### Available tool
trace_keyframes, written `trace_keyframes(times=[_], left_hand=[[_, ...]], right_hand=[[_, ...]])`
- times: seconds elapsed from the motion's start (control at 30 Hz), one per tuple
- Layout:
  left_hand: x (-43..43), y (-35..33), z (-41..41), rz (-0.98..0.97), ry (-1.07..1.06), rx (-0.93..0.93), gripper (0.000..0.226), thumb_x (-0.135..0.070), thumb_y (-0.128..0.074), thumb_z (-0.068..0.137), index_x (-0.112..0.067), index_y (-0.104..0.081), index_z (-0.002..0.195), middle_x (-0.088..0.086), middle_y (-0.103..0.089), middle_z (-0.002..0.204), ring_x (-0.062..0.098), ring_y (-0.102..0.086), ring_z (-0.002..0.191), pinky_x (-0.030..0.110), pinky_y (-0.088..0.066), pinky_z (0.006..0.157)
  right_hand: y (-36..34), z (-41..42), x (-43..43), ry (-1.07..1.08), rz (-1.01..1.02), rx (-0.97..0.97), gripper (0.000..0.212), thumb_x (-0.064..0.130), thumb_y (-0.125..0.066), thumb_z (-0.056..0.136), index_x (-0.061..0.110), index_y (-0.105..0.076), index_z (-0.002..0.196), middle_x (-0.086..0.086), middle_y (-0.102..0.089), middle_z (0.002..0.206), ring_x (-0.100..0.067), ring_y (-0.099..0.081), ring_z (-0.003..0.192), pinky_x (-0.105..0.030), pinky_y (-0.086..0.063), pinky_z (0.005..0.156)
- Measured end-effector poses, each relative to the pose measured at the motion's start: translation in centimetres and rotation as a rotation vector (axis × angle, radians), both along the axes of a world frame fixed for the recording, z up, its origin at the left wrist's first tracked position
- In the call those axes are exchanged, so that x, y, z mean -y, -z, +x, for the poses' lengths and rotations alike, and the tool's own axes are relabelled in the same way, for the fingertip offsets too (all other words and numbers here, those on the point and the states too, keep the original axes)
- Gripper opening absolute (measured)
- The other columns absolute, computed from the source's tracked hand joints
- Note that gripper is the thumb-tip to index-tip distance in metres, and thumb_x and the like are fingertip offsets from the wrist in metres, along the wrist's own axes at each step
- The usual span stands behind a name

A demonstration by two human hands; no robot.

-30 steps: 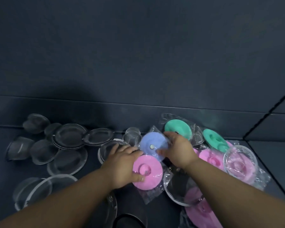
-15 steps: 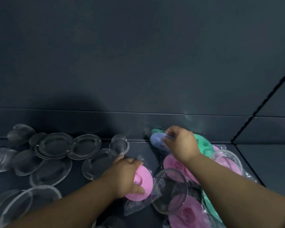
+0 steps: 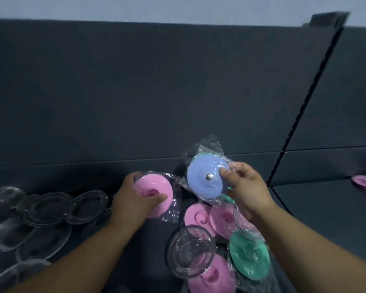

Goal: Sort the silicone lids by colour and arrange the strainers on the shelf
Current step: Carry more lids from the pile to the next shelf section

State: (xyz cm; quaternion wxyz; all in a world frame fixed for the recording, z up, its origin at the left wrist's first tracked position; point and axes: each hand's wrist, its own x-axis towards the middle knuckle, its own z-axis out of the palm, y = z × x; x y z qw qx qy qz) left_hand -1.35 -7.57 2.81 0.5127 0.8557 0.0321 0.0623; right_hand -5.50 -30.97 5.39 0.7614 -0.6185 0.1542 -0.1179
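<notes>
Strainers (image 3: 49, 208) are lying overlapped at 8 o'clock. The left hand (image 3: 133, 206) is gripping a bagged pink lid (image 3: 154, 193) at 7 o'clock. The right hand (image 3: 247, 187) is pinching a bagged blue lid (image 3: 205, 178) at 5 o'clock, and a green lid (image 3: 249, 254) is lying among pink ones below it.

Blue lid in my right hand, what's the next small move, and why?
Probably set the blue lid down apart, by itself: the right hand holds it lifted, no other blue one shows, and pink lids and a green lid crowd below.
</notes>
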Motion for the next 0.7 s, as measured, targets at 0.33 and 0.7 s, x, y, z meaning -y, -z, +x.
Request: trace_keyframes(times=[0.33,0.7], left_hand=[[6.3,-1.1,-3.0,-0.727,0.186,-0.474,0.020,-0.027,-0.056,0.095,-0.030,-0.053,0.114,0.000,-0.064,0.110,0.021,-0.063,0.091,0.042,-0.055,0.075],[7.9,-0.7,-4.7,-0.810,0.097,-0.481,0.031,-0.029,-0.044,0.100,-0.020,-0.048,0.130,0.012,-0.063,0.110,0.024,-0.067,0.071,0.030,-0.055,0.052]], right_hand=[[1.6,-4.0,1.6,-0.166,0.265,-0.197,0.008,0.003,-0.062,0.087,0.010,-0.060,0.084,-0.011,-0.070,0.071,-0.018,-0.064,0.054,-0.024,-0.052,0.045],[1.5,-5.5,4.3,-0.224,0.400,-0.155,0.012,0.010,-0.067,0.076,0.013,-0.061,0.086,-0.004,-0.070,0.071,-0.011,-0.064,0.054,-0.023,-0.054,0.048]])
